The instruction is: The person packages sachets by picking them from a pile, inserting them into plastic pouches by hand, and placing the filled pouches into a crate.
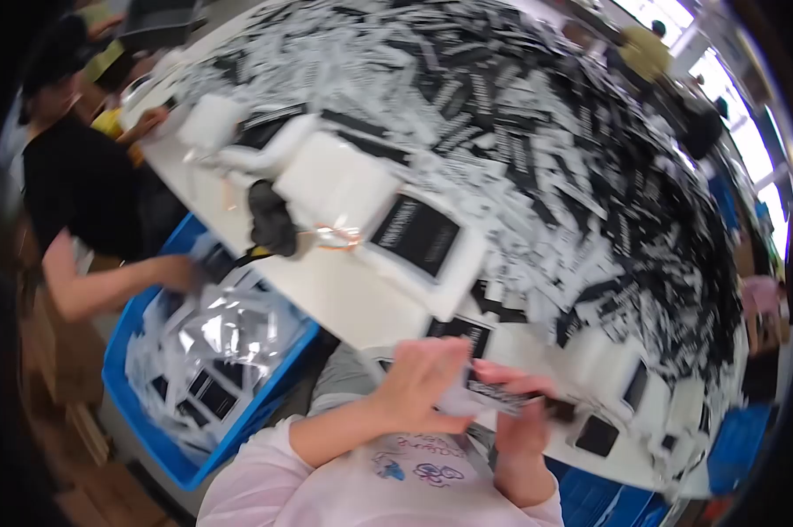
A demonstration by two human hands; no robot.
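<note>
In front of my chest, a small black-and-white printed packet (493, 395) is held between my two hands. My left hand (414, 386) grips its pale left end between thumb and fingers. My right hand (524, 430) is closed around the other end, its fingers over the top edge and partly blurred. A dark piece (559, 408) sticks out beside the right fingers; its kind is too blurred to make out. Just beyond my left hand, a black printed packet (458, 332) lies at the table edge.
A large pile of black and white packets (502, 132) covers the table (361, 299). White stacks (339, 180), a black printed bag (414, 235) and a dark tape-dispenser-like object (271, 218) lie nearer. At left, a co-worker's arm (124, 281) reaches into a blue bin (185, 474) of clear bags.
</note>
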